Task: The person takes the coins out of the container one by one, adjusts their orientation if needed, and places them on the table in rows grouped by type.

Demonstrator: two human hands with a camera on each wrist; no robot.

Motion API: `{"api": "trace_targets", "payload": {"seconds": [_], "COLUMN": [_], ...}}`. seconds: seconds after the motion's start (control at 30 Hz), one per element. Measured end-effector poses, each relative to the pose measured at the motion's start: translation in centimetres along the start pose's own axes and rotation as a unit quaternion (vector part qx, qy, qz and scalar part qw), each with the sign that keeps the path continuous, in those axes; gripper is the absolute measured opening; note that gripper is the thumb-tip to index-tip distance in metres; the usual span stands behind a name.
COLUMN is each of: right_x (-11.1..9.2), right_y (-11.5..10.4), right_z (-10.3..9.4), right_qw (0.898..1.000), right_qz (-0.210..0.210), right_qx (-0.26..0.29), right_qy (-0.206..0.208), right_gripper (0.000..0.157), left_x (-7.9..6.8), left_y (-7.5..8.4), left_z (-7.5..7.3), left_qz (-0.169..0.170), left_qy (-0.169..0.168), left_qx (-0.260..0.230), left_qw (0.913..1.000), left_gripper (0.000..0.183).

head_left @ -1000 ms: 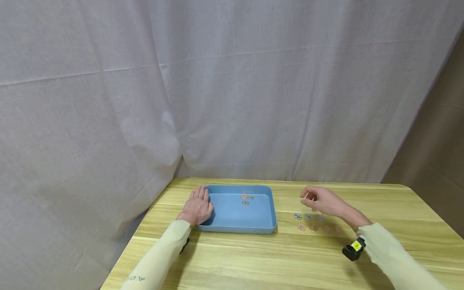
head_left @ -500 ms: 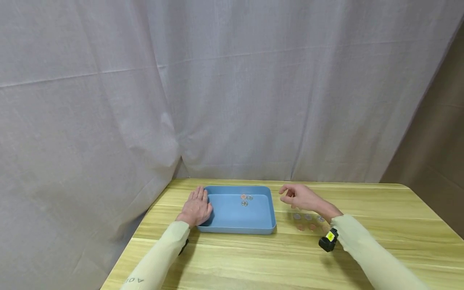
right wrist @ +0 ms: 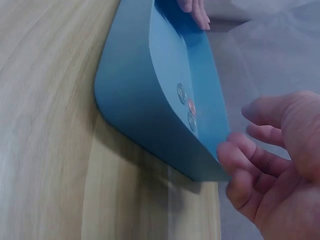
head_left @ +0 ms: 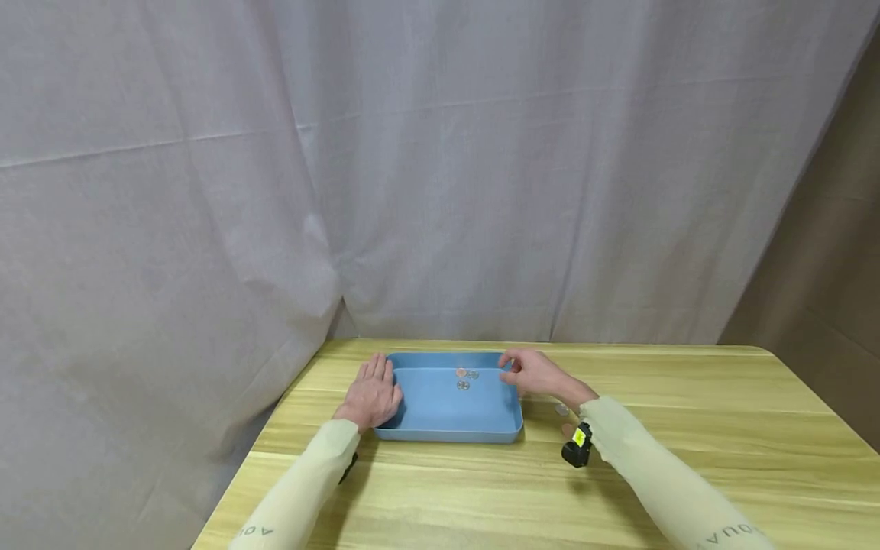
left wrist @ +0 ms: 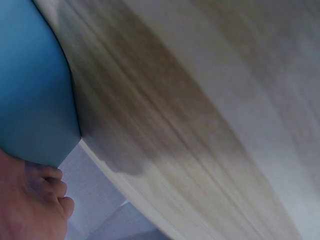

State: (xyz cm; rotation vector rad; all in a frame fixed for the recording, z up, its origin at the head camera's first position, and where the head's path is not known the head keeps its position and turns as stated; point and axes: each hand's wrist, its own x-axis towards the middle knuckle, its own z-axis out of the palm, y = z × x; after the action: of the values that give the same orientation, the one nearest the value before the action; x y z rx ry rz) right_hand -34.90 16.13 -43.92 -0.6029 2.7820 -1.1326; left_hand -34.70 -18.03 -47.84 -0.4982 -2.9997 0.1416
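Note:
A blue tray (head_left: pixel 447 436) lies on the wooden table (head_left: pixel 481 489). Three coins (head_left: pixel 466 378) lie in its far part, also seen in the right wrist view as coins (right wrist: pixel 187 107) on the tray (right wrist: pixel 135 100) floor. My left hand (head_left: pixel 374 391) rests flat on the tray's left rim, and the left wrist view shows this hand (left wrist: pixel 30 205) beside the tray (left wrist: pixel 30 100). My right hand (head_left: pixel 512 368) hovers over the tray's far right corner with curled fingers (right wrist: pixel 240 150), and a small pale coin seems pinched at their tips.
A silver coin (head_left: pixel 562 410) lies on the table right of the tray; other coins there are hidden by my right forearm. A grey curtain (head_left: pixel 440 191) hangs close behind the table. The table's left edge runs near my left sleeve (head_left: pixel 302 489).
My right hand has moved left from above the coin rows on the table to the tray's far right corner. The left hand and the tray have stayed put.

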Motion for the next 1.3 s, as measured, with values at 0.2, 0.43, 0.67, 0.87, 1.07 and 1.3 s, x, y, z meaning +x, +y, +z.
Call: {"api": "trace_targets", "payload": {"seconds": [0.2,0.43,0.67,0.87,1.07,1.3], "right_x": [1.1,2.2,3.4,4.1,4.5,5.0], "right_y": [-0.7,-1.6,-1.8,-1.9,-1.5,-1.5], "right_z": [1.5,3.7,5.7,6.7,7.8,8.3], "right_qw": [1.000,0.999,0.999,0.997,0.995,0.993], "right_qz": [0.023,0.035,0.047,0.065,0.089,0.111], "right_qx": [0.001,-0.008,-0.012,-0.006,-0.017,-0.027], "right_qy": [0.004,0.005,0.015,0.034,0.028,0.034], "right_gripper": [0.027,0.024,0.015,0.017,0.021,0.022], "left_x": [0.0,0.0,0.0,0.1,0.1,0.1], "left_y": [0.1,0.2,0.1,0.1,0.0,0.0], "left_z": [-0.2,-0.1,0.0,0.0,0.1,0.1], "left_qz": [-0.003,-0.005,-0.005,-0.005,-0.003,-0.006], "left_qy": [-0.008,-0.015,-0.015,-0.005,-0.004,-0.004], "left_qx": [-0.001,-0.008,-0.004,0.005,-0.002,0.000], "left_qw": [1.0000,0.9998,0.9999,1.0000,1.0000,1.0000], "left_gripper": [0.060,0.060,0.060,0.060,0.060,0.060]}}
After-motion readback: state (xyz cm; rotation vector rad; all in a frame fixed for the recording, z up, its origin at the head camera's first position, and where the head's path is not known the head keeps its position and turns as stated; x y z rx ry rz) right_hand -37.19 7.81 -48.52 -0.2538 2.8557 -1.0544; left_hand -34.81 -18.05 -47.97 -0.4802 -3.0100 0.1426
